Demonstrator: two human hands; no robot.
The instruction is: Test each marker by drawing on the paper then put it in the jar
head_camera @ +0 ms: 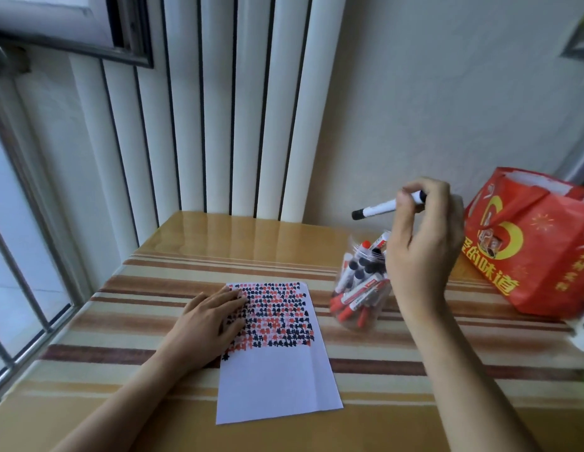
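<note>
A white sheet of paper (pixel 277 376) lies on the table, its upper half filled with rows of red and black marks. My left hand (pixel 207 321) rests flat on the paper's left edge, fingers spread. To the right stands a clear jar (pixel 360 290) holding several red and black markers. Above the jar, my right hand (pixel 424 236) is raised and grips a white marker with a black cap (pixel 377 210), held nearly level with the cap pointing left.
A red printed bag (pixel 531 252) stands at the table's right edge. The table (pixel 153 402) has a striped, glossy cover. White radiator columns (pixel 235 109) rise behind it, and a barred window (pixel 20 256) runs along the left. A white object (pixel 582 334) sits at far right.
</note>
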